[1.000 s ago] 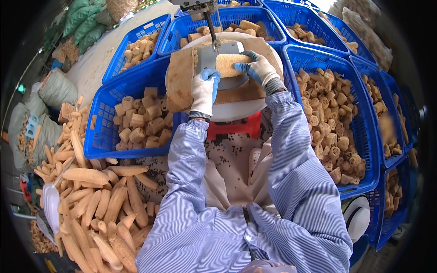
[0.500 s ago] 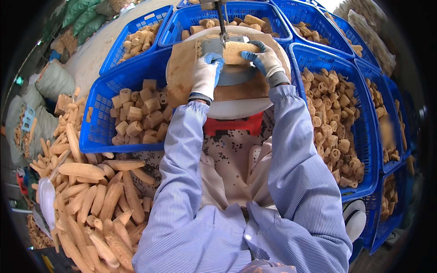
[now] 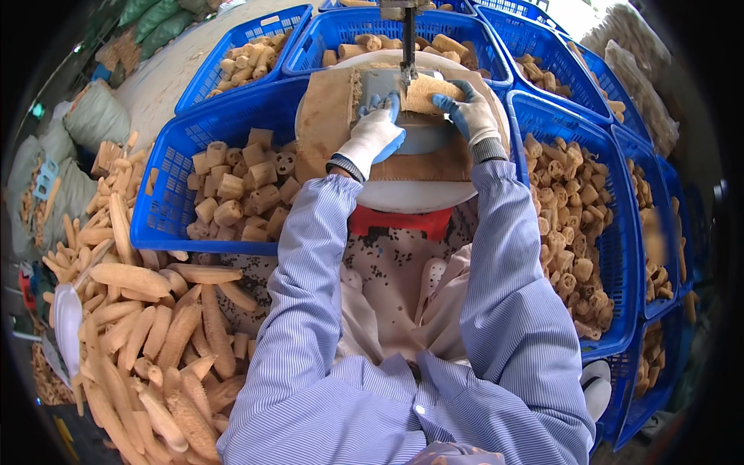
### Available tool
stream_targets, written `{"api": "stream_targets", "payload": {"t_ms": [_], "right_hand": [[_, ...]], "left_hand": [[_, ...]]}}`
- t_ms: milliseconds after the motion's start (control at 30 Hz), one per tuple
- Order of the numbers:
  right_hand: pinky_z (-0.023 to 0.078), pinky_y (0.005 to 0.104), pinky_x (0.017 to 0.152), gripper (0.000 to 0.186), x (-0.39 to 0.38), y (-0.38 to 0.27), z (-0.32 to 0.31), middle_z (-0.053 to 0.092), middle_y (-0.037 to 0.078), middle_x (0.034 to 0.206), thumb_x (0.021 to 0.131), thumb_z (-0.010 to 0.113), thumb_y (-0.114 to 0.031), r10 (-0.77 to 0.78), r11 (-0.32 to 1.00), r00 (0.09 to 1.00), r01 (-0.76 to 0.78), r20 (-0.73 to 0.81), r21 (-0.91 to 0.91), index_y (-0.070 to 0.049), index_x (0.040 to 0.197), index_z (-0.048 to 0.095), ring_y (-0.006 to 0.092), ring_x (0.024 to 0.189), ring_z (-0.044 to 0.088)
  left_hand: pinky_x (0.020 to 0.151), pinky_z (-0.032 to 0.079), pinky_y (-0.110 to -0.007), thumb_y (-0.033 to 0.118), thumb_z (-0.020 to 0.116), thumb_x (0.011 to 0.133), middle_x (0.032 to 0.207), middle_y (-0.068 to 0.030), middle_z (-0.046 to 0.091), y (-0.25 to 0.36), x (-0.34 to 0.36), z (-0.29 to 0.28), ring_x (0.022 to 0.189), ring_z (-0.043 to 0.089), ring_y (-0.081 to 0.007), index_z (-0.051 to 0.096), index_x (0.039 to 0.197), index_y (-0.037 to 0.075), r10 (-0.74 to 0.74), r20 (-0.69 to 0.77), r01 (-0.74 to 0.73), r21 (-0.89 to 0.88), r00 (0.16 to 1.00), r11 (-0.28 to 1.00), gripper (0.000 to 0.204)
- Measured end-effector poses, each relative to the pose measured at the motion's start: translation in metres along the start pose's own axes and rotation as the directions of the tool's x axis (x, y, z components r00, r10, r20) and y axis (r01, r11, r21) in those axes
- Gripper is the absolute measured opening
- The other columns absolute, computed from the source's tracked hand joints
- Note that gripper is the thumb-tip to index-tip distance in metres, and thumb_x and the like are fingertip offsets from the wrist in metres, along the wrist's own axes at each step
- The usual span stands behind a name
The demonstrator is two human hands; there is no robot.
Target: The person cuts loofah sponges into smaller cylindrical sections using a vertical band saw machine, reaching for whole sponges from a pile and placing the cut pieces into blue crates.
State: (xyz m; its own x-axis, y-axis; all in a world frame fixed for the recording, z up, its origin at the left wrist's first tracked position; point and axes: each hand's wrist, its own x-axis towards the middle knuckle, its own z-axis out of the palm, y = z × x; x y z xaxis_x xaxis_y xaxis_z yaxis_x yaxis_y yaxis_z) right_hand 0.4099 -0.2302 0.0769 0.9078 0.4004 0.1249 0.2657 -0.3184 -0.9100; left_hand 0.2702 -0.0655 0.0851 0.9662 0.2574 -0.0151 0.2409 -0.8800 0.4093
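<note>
A band-saw-like machine (image 3: pixel 408 43) has its thin blade over a grey plate (image 3: pixel 372 77) on a brown board (image 3: pixel 324 116), atop a round white surface (image 3: pixel 399 198). My right hand (image 3: pixel 473 118) grips a tan loofah piece (image 3: pixel 426 93) at the blade, thumb in front of it and fingers behind. My left hand (image 3: pixel 370 136) is left of the blade, blue fingertips apart on the plate beside the loofah's end; I see nothing in them.
Blue baskets (image 3: pixel 139 201) of cut loofah pieces surround the machine. Long loofahs (image 3: pixel 132 275) pile at lower left. Pale sacks (image 3: pixel 97 120) lie far left, clear bags (image 3: pixel 643 93) upper right. A red stool (image 3: pixel 399 225) stands below the board.
Both hands and the loofah piece sit further right in the picture, along with the machine. My left hand's fingers have separated slightly and its wrist is more angled.
</note>
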Motion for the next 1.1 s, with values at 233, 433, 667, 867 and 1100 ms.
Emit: {"api": "stream_targets", "payload": {"t_ms": [233,433,667,867,1100], "right_hand": [[0.053,0.0292,0.074,0.072,-0.007,-0.010,-0.002,0.071,0.009,0.093,0.074,0.087,-0.037,0.008,1.000,1.000,-0.009,-0.006,-0.005,-0.005,0.133,0.058,0.0153,0.079,0.065],[0.054,0.0266,0.081,0.063,-0.061,-0.015,-0.026,0.070,0.009,0.102,0.077,0.086,-0.021,-0.096,0.980,0.969,0.051,0.226,0.195,-0.001,0.129,0.058,0.0147,0.090,0.065],[0.051,0.0267,0.093,0.055,-0.111,-0.019,-0.019,0.065,0.003,0.121,0.080,0.078,0.000,-0.435,0.868,0.836,0.291,0.335,0.402,-0.005,0.131,0.059,0.0119,0.108,0.060],[0.053,0.0245,0.089,0.055,-0.130,-0.036,-0.013,0.064,0.009,0.122,0.082,0.077,0.000,-0.427,0.758,0.876,0.212,0.223,0.617,-0.001,0.133,0.056,0.0121,0.107,0.061],[0.052,0.0233,0.075,0.051,-0.115,-0.024,0.010,0.070,0.006,0.098,0.081,0.081,-0.007,-0.233,0.898,0.969,0.183,0.080,0.401,0.003,0.127,0.061,0.0095,0.086,0.061]], "left_hand": [[0.121,0.019,-0.042,0.040,0.058,0.087,0.155,-0.0268,0.031,-0.009,0.015,0.016,0.148,0.024,-0.0355,0.023,0.155,0.006,0.020,-0.100,-0.009,0.108,0.995,0.994,0.084],[0.110,0.040,-0.036,0.048,0.066,0.091,0.149,-0.0168,0.044,0.025,-0.067,-0.004,0.133,0.048,-0.0286,0.032,0.152,0.005,0.058,-0.138,-0.140,-0.714,0.989,0.686,0.083],[0.104,0.044,-0.052,0.040,0.061,0.097,0.143,-0.0045,0.044,0.009,-0.104,-0.005,0.125,0.051,-0.0223,0.037,0.150,0.017,-0.041,-0.006,-0.008,-0.998,0.999,-0.069,0.063],[0.097,0.049,-0.034,0.016,0.068,0.094,0.122,-0.0010,0.059,-0.002,-0.121,-0.015,0.111,0.057,-0.0130,0.054,0.139,0.018,0.002,-0.210,-0.209,-0.975,0.978,0.073,0.047],[0.090,0.050,-0.028,0.055,0.070,0.087,0.117,-0.0035,0.065,-0.014,-0.102,-0.023,0.104,0.059,-0.0127,0.060,0.135,0.015,-0.009,-0.427,-0.354,-0.763,0.904,0.541,0.063]]}}
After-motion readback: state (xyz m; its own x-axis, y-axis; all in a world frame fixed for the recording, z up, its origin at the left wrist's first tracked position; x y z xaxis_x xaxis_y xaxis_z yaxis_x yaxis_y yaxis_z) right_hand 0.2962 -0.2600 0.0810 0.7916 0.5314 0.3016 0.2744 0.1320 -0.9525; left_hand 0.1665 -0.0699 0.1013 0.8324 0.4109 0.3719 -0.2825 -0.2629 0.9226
